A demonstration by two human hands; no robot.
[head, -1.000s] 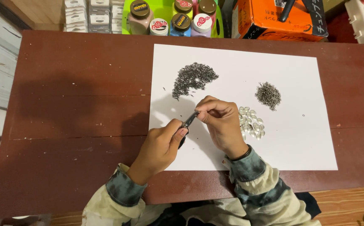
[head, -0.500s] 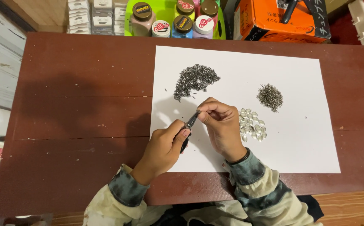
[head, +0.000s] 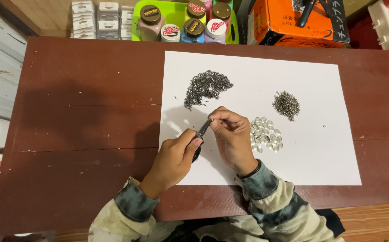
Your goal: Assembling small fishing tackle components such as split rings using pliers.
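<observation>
**Small-parts work over white paper, most of the stock still in heaps**

The left hand (head: 173, 160) is closed around the dark handles of small pliers (head: 200, 136), whose tip points up and to the right. The right hand (head: 233, 136) meets that tip with fingertips pinched together; whatever they pinch is too small to make out. Both hands sit over the near left part of a white sheet (head: 320, 166) that lies on the dark red counter (head: 82, 125).

Just right of the right hand lies a cluster of shiny oval silver pieces (head: 265, 134). Farther off, a large heap of tiny dark metal bits (head: 205, 86) sits beyond the hands, and a smaller grey heap (head: 286, 104) lies to the far right. A few stray bits dot the paper.

Judging by this, the work looks early or midway: the heaps are full, and no finished assembly is visible.

Along the far edge stand a green tray of capped jars (head: 185, 22) and an orange box (head: 288, 22).
</observation>
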